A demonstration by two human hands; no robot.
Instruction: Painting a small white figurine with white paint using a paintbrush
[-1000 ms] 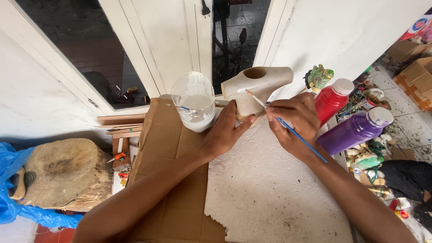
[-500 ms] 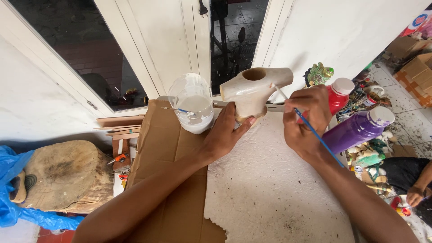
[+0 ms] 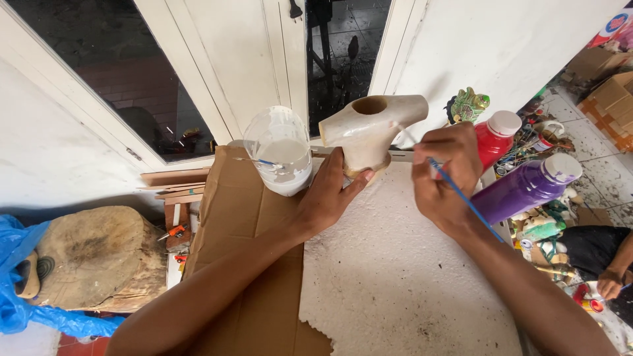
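My left hand (image 3: 331, 195) grips the base of a pale, cream-painted carved piece (image 3: 372, 129) with a round hole in its top, holding it up above a white foam sheet (image 3: 395, 277). My right hand (image 3: 443, 173) holds a thin blue-handled paintbrush (image 3: 461, 196), its tip touching the right side of the carved piece. Just left of my left hand stands a clear plastic cup of white paint (image 3: 279, 151) with another brush resting in it.
Brown cardboard (image 3: 247, 217) lies under the foam sheet. A red bottle (image 3: 494, 137) and a purple bottle (image 3: 527, 188) with white caps stand at right among clutter. A wood stump (image 3: 99, 257) sits at left. Another person's hand (image 3: 610, 282) shows at the right edge.
My left hand has lifted and tilted the carved piece upward. My right hand has risen with the brush, from the foam sheet up to the piece's right side.
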